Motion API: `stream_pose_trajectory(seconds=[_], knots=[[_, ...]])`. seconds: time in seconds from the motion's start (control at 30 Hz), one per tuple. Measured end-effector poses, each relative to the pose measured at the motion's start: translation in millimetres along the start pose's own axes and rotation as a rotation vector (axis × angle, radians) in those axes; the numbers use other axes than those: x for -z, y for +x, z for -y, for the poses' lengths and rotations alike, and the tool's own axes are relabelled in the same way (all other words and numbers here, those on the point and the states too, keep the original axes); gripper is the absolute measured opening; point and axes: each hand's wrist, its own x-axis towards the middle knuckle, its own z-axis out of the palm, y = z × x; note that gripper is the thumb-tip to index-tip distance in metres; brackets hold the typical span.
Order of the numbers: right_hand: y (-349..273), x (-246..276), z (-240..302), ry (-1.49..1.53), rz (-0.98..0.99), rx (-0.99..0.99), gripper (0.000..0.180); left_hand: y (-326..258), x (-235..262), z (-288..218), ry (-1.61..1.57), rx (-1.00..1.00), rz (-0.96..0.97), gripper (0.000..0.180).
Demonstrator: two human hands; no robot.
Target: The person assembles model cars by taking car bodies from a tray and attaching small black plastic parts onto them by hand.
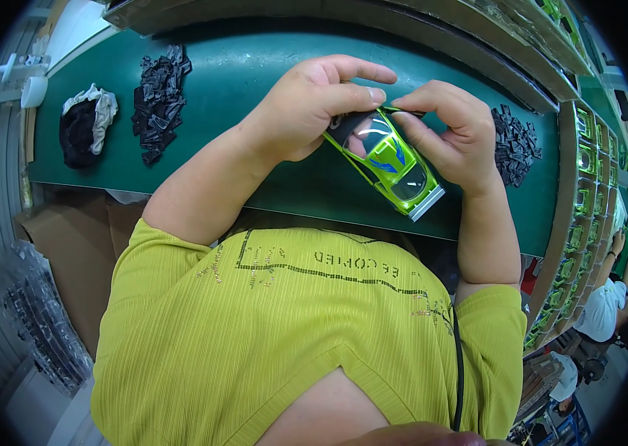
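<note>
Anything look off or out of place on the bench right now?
Nothing stands out. Both the left hand and right hand grip the green toy car body over the green bench top. The black parts lie in two loose piles, and a bunched cloth sits far left.

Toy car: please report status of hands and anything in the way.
Left hand and right hand both grip green toy car over green table. Nothing blocks.
</note>
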Motion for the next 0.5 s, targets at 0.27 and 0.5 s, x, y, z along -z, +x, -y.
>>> stream_pose_trajectory(seconds=[0.27,0.5], knots=[[0.5,1.2,-6.2,-0.086,0.116,0.063,0.008,8.1,-2.6,4.0,-0.045,0.018,-0.048,0.037],[-8.7,17.8,-13.8,0.552,-0.425,-0.302,0.011,18.6,21.6,9.1,-0.345,-0.284,-0.164,0.022]])
